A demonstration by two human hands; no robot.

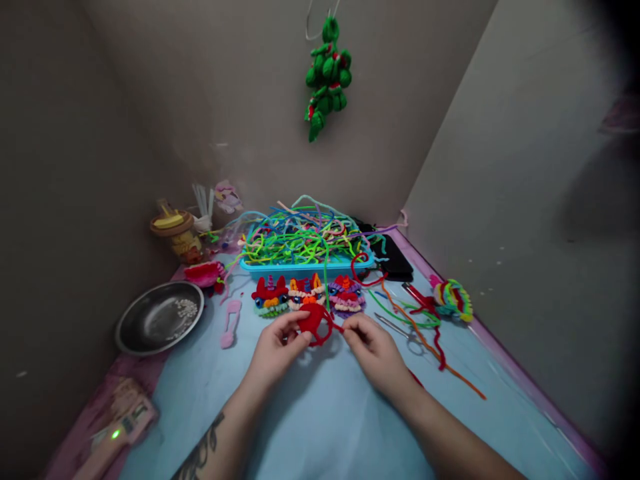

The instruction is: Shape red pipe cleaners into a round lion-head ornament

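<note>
Our left hand (280, 343) grips the red yarn piece (314, 321) out front, over the blue cloth (320, 427); our right hand (373, 347) pinches a red strand (338, 328) beside it. Risks as we judge them: pulling that strand too hard could warp or loosen the open loop; the green strand (327, 267) hanging over the tray rim, close behind, could snag; a sideways swing of our right arm could knock the scissors (395, 325). Containers: blue tray (300, 272), heaped with multicolored yarn strands, some overhanging; metal bowl (143, 327), small white bits (184, 315) at one side; small cup (203, 224), pale sticks upright.
</note>
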